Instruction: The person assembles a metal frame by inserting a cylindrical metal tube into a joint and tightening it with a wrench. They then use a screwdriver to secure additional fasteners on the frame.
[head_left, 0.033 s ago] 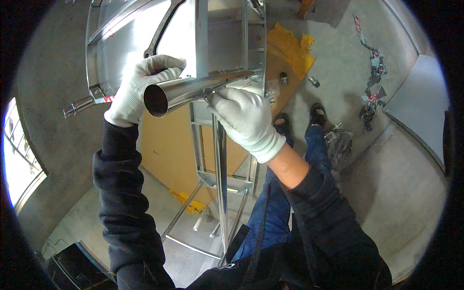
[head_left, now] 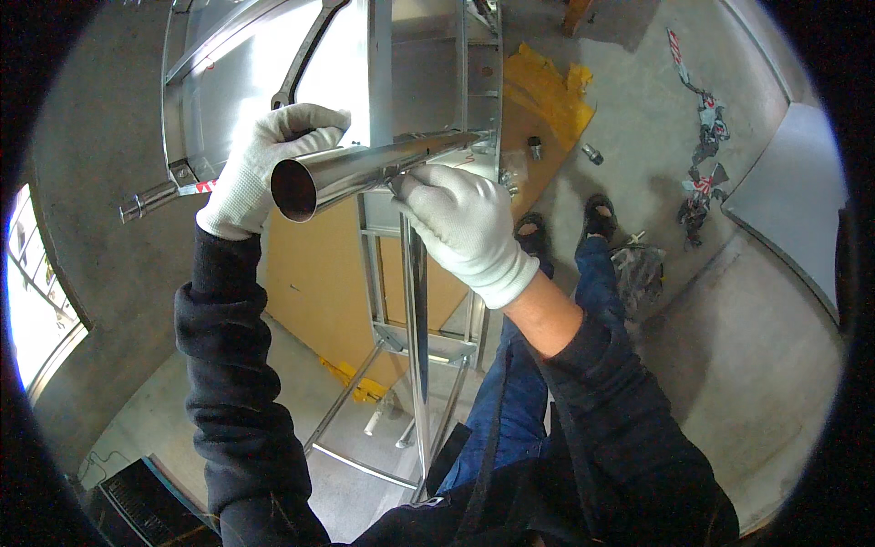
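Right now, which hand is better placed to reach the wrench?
Probably the left hand: it is right by the wrench's near end. The right hand looks farther off, fingers bunched at the metal pipe's opposite side.

a bright window [head_left: 38,287] stands at left, with crumpled yellow sheeting [head_left: 549,96] and tangled strips [head_left: 704,185] at right.

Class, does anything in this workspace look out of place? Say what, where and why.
The crumpled yellow plastic-looking sheet, upper right, and the ragged strip of red, white and black scraps, right of it on the grey concrete floor, look untidy: both resemble discarded wrapping lying loose.
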The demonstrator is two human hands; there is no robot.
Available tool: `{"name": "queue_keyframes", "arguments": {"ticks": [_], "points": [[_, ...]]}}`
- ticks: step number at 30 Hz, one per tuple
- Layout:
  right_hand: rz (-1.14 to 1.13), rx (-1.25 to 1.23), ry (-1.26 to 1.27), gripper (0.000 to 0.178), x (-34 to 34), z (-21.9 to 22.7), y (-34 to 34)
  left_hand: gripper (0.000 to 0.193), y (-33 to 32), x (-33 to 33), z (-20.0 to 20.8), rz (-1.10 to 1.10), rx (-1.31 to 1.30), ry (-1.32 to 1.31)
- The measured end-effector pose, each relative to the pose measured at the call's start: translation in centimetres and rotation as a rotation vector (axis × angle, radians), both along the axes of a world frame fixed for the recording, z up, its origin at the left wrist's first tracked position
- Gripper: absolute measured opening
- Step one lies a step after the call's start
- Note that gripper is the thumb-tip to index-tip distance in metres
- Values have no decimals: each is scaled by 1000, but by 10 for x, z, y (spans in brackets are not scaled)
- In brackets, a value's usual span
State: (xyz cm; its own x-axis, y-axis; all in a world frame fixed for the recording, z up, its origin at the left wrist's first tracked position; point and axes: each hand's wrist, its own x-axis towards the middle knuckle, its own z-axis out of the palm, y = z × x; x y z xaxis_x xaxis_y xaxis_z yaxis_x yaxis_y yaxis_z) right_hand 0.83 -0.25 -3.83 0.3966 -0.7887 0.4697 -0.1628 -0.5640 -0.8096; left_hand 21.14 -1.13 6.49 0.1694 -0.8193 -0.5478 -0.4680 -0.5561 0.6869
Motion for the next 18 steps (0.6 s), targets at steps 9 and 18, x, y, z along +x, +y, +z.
{"name": "queue_keyframes", "arguments": {"ticks": [9, 18], "points": [[1, -83, 38, 10, 1, 0, -2, 21, 1, 8, -4, 17, 26, 59], [4, 35, 41, 14, 5, 4, 8, 22, 0, 6, 1, 5, 38, 52]]}}
